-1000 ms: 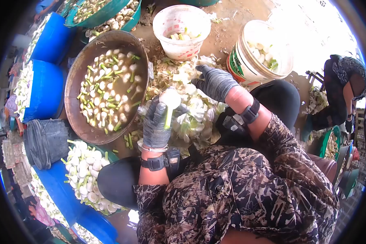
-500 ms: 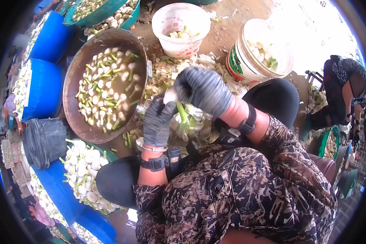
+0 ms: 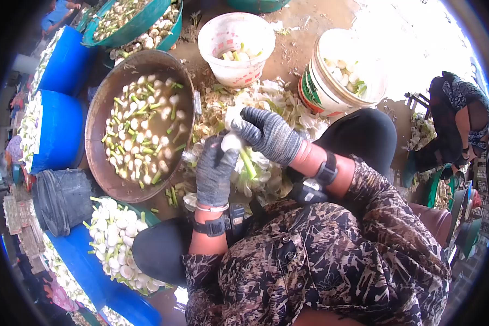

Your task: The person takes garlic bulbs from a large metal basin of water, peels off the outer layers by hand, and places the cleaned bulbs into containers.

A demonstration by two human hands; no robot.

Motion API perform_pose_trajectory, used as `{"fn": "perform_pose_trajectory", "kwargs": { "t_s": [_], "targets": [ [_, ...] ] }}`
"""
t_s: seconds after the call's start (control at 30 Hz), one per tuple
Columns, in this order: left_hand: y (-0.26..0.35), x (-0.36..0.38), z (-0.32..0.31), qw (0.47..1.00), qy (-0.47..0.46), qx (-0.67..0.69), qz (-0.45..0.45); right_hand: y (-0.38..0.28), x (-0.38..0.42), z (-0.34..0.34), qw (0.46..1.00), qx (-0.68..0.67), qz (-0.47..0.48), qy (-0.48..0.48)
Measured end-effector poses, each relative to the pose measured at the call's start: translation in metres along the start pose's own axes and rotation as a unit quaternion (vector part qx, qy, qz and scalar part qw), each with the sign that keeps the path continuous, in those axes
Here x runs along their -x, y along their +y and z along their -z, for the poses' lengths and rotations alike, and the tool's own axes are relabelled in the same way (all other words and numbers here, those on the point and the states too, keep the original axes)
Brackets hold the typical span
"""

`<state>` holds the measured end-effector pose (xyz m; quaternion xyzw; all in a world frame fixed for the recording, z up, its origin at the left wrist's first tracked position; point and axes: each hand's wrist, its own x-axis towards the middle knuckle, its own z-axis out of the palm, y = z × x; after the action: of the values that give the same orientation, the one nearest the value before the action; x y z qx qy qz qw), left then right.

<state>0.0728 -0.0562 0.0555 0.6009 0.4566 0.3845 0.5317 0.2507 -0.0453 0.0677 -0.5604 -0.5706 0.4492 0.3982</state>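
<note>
My left hand [image 3: 214,171], in a grey knit glove, is closed around a white garlic bulb [image 3: 231,143] whose green stem [image 3: 248,164] points down and to the right. Just right of the bulb is my right hand [image 3: 271,136], also gloved, with thumb and fingers pinched on a pale flap of garlic skin [image 3: 233,116] above the bulb. Below both hands lies a heap of loose garlic skins [image 3: 277,100]. A round metal basin [image 3: 95,127] to the left holds murky water with several peeled bulbs on short green stems.
A white bucket [image 3: 236,70] and a larger white pail [image 3: 316,89] at the back hold some bulbs. On the left stand blue tubs [image 3: 60,127], a black bucket [image 3: 65,201] and a pile of garlic [image 3: 117,236]. Another person [image 3: 453,119] bends at far right.
My right hand has turned and opened away from the bulb slightly, drawing a pale flap of skin upward. The bulb shows more fully in my left hand. The whole view has shifted slightly downward.
</note>
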Motion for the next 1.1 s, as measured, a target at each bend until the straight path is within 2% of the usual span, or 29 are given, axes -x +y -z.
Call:
{"fn": "perform_pose_trajectory", "kwargs": {
  "t_s": [0.03, 0.13, 0.17, 0.2, 0.23, 0.3, 0.33, 0.37, 0.4, 0.43, 0.47, 0.5, 0.6, 0.63, 0.7, 0.73, 0.8, 0.83, 0.87, 0.9, 0.93, 0.97, 1.0, 1.03, 1.1],
  "targets": [
    [-0.006, 0.002, -0.001, 0.995, 0.008, 0.099, 0.019, 0.001, -0.004, -0.003, 0.997, -0.019, -0.069, 0.000],
    [-0.004, 0.004, -0.002, 0.986, 0.026, 0.166, -0.018, 0.042, -0.024, -0.015, 0.975, -0.028, -0.217, -0.043],
    [-0.008, 0.002, 0.002, 0.990, 0.038, 0.122, -0.055, 0.068, -0.029, -0.019, 0.976, 0.023, -0.203, -0.072],
    [-0.002, 0.002, 0.003, 0.991, 0.052, 0.114, -0.051, 0.047, -0.027, -0.012, 0.944, -0.149, -0.286, -0.072],
    [0.003, 0.000, 0.000, 0.991, 0.059, 0.112, -0.046, 0.025, -0.022, -0.004, 0.877, -0.318, -0.354, -0.063],
    [-0.001, -0.002, 0.004, 0.992, 0.026, -0.066, -0.107, 0.028, -0.011, 0.000, 0.723, -0.573, -0.349, -0.166],
    [-0.004, -0.009, 0.003, 0.987, -0.020, -0.105, -0.123, 0.018, -0.007, -0.007, 0.809, -0.535, -0.222, -0.099],
    [-0.005, -0.001, -0.006, 1.000, -0.023, -0.021, 0.000, 0.010, -0.009, 0.000, 0.798, -0.545, -0.237, -0.100],
    [-0.007, -0.001, -0.008, 0.994, -0.013, -0.077, -0.071, -0.002, -0.011, 0.008, 0.787, -0.554, -0.252, -0.101],
    [-0.010, -0.002, -0.007, 0.981, 0.004, -0.140, -0.135, -0.007, -0.020, 0.017, 0.769, -0.616, -0.168, -0.030],
    [-0.018, -0.003, -0.005, 0.983, 0.016, -0.093, -0.155, 0.036, -0.036, 0.040, 0.694, -0.708, -0.130, -0.002],
    [-0.013, -0.002, -0.001, 0.980, 0.035, -0.135, -0.140, 0.050, -0.047, 0.071, 0.702, -0.696, -0.099, 0.113],
    [-0.017, 0.004, 0.007, 0.993, 0.071, 0.053, -0.084, 0.082, -0.065, 0.161, 0.589, -0.743, 0.036, 0.317],
    [-0.016, 0.006, 0.010, 0.992, 0.066, 0.095, -0.058, 0.071, -0.063, 0.154, 0.589, -0.713, -0.026, 0.378],
    [-0.016, 0.007, 0.012, 0.983, 0.090, 0.157, -0.034, 0.074, -0.070, 0.127, 0.636, -0.698, -0.075, 0.320],
    [-0.020, 0.007, 0.013, 0.962, 0.091, 0.259, -0.001, 0.079, -0.076, 0.108, 0.719, -0.642, -0.078, 0.253],
    [-0.025, 0.006, 0.019, 0.968, 0.123, 0.220, 0.008, 0.060, -0.097, 0.044, 0.864, -0.478, -0.115, 0.108],
    [-0.028, 0.005, 0.024, 0.974, 0.140, 0.179, 0.008, 0.041, -0.110, 0.006, 0.918, -0.367, -0.143, 0.033],
    [-0.022, 0.007, 0.027, 0.958, 0.157, 0.237, 0.033, 0.027, -0.123, -0.034, 0.958, -0.246, -0.148, -0.023],
    [-0.029, 0.008, 0.034, 0.957, 0.163, 0.238, 0.035, 0.016, -0.136, -0.071, 0.978, -0.119, -0.148, -0.080],
    [-0.038, 0.009, 0.040, 0.957, 0.187, 0.220, 0.038, 0.028, -0.156, -0.104, 0.986, 0.057, -0.042, -0.153],
    [-0.044, 0.009, 0.047, 0.955, 0.211, 0.203, 0.041, 0.045, -0.178, -0.135, 0.946, 0.230, 0.069, -0.218],
    [-0.044, 0.009, 0.046, 0.927, 0.267, 0.260, 0.035, 0.044, -0.193, -0.162, 0.906, 0.320, 0.064, -0.270],
    [-0.046, 0.010, 0.054, 0.925, 0.274, 0.260, 0.035, 0.044, -0.206, -0.190, 0.854, 0.406, 0.059, -0.319],
    [-0.047, 0.012, 0.069, 0.926, 0.313, 0.213, 0.010, 0.071, -0.222, -0.238, 0.786, 0.514, -0.004, -0.345]
  ]
}}
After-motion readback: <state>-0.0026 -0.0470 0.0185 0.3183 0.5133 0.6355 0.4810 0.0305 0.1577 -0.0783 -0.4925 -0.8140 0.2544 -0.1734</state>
